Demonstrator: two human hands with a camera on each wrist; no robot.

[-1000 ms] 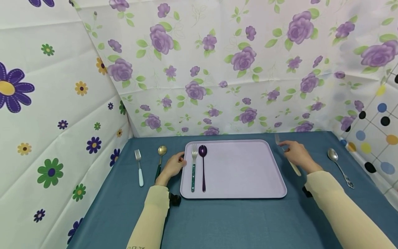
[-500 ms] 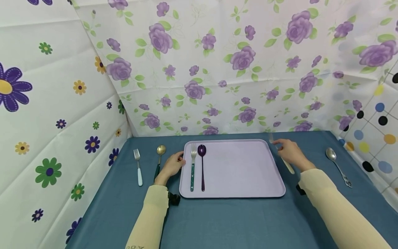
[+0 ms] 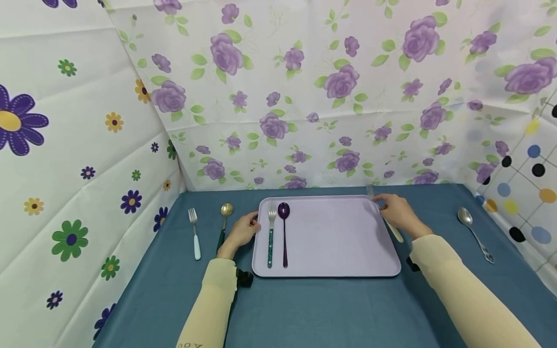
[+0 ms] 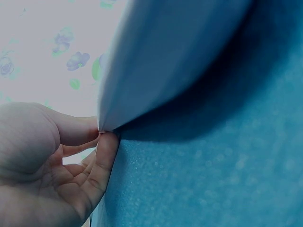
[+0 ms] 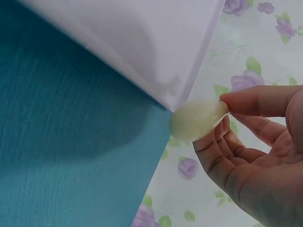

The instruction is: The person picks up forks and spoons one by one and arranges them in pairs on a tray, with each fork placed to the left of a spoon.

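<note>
A pale lilac tray (image 3: 335,237) lies on the blue cloth. On its left part rest a fork with a green handle (image 3: 271,241) and a dark purple spoon (image 3: 285,232), side by side. My left hand (image 3: 239,232) pinches the tray's left edge between thumb and fingers, as the left wrist view also shows. At the tray's right edge, my right hand (image 3: 400,212) pinches a fork with a cream handle (image 3: 395,233), tines pointing away from me. The rounded handle end (image 5: 196,120) faces the right wrist camera; the fork's middle is hidden behind my fingers.
Left of the tray lie a fork with a pale blue handle (image 3: 195,239) and a gold spoon (image 3: 226,210), its green handle partly behind my left hand. A silver spoon (image 3: 476,234) lies far right. Flowered sheets (image 3: 304,96) stand behind and at the sides.
My right hand has moved left with the cream-handled fork, from beside the tray to its right edge. The left hand has stayed at the tray's left edge.
</note>
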